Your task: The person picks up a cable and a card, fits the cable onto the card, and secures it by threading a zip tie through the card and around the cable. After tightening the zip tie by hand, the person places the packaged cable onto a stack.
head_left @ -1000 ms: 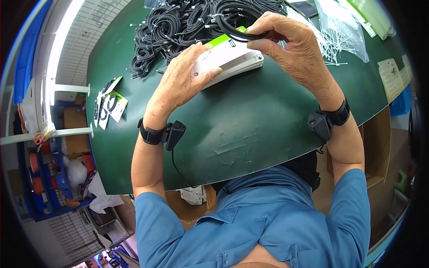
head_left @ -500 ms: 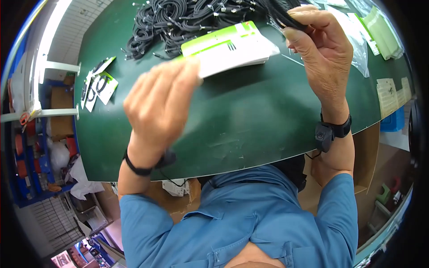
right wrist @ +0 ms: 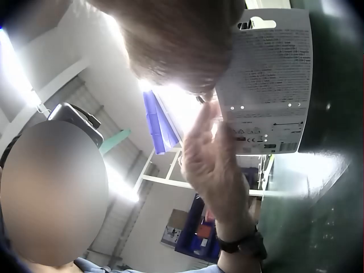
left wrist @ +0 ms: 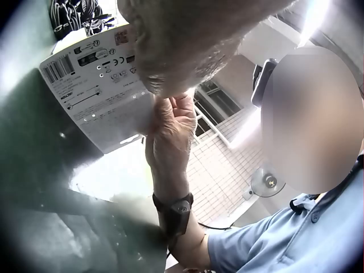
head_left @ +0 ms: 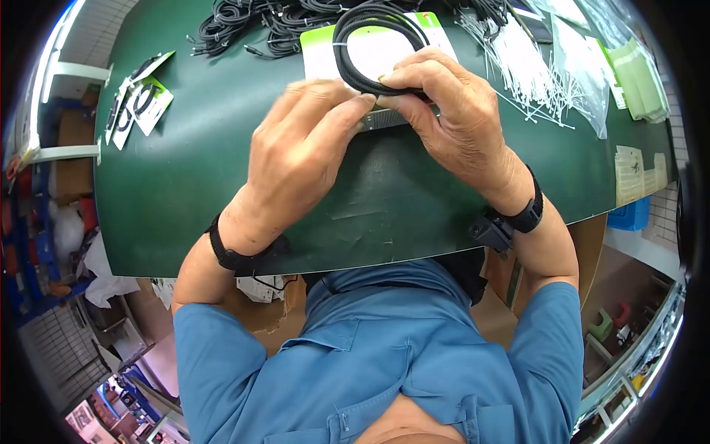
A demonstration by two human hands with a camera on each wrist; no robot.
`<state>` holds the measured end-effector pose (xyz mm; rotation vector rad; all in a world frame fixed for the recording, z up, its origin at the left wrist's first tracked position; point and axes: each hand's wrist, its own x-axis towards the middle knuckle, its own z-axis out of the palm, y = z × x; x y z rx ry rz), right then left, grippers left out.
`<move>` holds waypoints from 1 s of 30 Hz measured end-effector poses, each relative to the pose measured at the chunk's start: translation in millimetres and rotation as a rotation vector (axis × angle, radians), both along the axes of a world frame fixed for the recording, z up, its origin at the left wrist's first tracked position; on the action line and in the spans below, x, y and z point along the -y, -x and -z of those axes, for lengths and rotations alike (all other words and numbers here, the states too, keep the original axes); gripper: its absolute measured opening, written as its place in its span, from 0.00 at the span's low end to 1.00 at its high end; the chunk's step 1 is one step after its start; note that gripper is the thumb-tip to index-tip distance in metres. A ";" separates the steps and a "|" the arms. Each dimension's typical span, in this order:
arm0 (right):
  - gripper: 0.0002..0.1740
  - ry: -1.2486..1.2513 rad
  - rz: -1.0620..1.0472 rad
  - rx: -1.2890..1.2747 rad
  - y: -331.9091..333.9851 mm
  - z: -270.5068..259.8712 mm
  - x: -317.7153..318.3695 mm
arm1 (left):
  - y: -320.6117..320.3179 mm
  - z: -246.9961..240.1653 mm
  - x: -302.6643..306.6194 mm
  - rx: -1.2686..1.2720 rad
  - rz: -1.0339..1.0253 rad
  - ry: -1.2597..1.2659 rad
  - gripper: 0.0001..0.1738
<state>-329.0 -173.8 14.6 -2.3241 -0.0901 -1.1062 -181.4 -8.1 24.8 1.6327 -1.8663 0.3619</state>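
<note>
A coiled black cable lies against the front of a white card with a green top edge. My right hand pinches the lower right of the coil between thumb and fingers. Close beside it, my left hand has bent fingers, its thumb and index tips at the coil's bottom; exactly what they pinch is partly hidden. The card's printed back shows in the left wrist view, with the right hand beyond. In the right wrist view the left hand is beside the card.
Bundled black cables lie along the green table's far side. White zip ties and a clear plastic bag are at the right. Several carded cables lie at the left.
My right hand has brought the coil leftward onto the card after lifting it to the right. My left hand let go of the card, pulled back, then returned beside the coil.
</note>
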 end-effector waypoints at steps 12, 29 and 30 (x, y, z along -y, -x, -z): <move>0.15 0.215 -0.116 0.171 3.5 10.4 -7.9 | 31.5 5.3 -45.5 -2.032 0.129 -0.498 0.24; 0.16 -0.103 -0.298 -0.106 13.4 -37.8 0.0 | 44.0 -7.8 -31.9 -1.804 0.174 -0.276 0.18; 0.16 -0.098 -0.289 -0.107 13.3 -38.5 0.9 | 45.5 -9.0 -26.2 -1.748 0.161 -0.252 0.18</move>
